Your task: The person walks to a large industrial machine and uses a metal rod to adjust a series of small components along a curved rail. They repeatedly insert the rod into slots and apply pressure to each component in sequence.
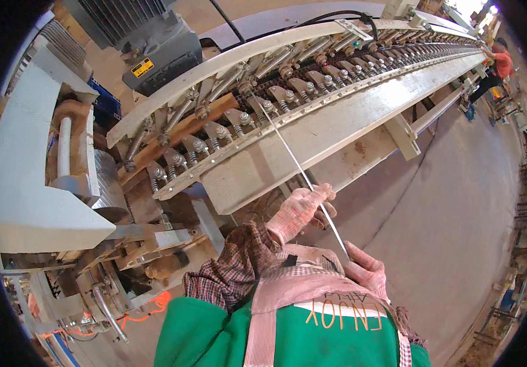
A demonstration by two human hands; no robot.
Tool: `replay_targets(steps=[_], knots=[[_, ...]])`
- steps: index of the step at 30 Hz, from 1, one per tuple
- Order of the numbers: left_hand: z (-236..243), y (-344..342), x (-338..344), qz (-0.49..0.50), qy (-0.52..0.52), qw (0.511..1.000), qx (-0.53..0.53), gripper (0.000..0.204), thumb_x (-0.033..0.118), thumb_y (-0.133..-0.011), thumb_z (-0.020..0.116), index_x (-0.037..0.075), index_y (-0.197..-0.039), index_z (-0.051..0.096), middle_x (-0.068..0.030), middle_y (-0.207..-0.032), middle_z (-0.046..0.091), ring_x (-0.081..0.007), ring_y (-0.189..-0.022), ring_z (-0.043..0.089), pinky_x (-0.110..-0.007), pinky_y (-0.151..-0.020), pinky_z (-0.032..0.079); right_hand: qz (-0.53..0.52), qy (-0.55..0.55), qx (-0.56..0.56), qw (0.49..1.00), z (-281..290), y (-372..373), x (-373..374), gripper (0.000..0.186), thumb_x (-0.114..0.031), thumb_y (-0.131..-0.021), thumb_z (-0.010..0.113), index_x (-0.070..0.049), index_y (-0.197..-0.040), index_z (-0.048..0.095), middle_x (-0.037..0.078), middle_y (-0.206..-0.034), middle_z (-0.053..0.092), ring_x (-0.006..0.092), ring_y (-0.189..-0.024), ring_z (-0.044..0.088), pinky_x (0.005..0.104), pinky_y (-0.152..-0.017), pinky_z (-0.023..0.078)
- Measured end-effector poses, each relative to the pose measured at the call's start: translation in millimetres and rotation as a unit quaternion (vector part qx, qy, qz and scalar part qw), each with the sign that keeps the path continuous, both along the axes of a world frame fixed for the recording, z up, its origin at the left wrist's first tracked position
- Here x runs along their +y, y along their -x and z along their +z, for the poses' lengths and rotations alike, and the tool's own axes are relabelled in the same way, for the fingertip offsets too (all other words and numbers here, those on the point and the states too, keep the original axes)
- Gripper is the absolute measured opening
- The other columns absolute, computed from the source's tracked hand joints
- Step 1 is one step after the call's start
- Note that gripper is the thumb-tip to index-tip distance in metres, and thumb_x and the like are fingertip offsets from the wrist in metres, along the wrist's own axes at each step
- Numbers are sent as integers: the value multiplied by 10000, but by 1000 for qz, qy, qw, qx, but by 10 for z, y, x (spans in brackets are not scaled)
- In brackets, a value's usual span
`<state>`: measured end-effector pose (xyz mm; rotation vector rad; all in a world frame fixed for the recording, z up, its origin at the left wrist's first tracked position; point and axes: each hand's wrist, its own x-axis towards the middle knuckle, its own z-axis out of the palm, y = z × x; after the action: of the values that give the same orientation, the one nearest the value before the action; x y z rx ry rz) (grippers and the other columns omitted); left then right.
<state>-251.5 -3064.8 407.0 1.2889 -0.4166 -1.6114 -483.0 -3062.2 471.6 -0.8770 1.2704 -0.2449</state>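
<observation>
In front of my chest, my gloved left hand point(303, 211) is closed around a long thin metal rod point(294, 158). My gloved right hand point(366, 270) grips the same rod close to its near end, lower and to the right. From my hands the rod slants away to the upper left, across the machine's pale side beam point(337, 134). Its far end reaches in among the spring-loaded pressing units point(282, 95); what exactly the tip touches is too small to tell. A brown wooden strip point(214, 109) lies along that row, just left of the tip.
A grey motor point(159, 52) sits at the upper left. White machine housing point(43, 159) with a roller fills the left side. An orange hose point(147, 309) lies at lower left. Far along the machine stands a person in a red top point(501, 63). Grey floor point(441, 208) runs along the right.
</observation>
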Motion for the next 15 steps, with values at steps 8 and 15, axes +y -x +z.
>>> replay_targets(steps=[8,15], knots=[[-91,280,-159,-71,0,997,-13,470,518,-1005,567,88,-1119,721,-61,-899,718,-127,-692,665,-283,-632,536,15,152,111,982,109,441,-56,445,2,-854,691,-20,-1298,688,-41,-877,659,40,-706,538,215,-634,458],[-75,389,-247,-100,85,990,-51,444,499,-990,620,81,-1114,706,-46,-873,695,-120,-714,646,-285,-625,529,-17,95,78,992,110,565,-158,479,2,-826,632,45,-1302,657,-18,-730,599,67,-573,512,240,-515,426]])
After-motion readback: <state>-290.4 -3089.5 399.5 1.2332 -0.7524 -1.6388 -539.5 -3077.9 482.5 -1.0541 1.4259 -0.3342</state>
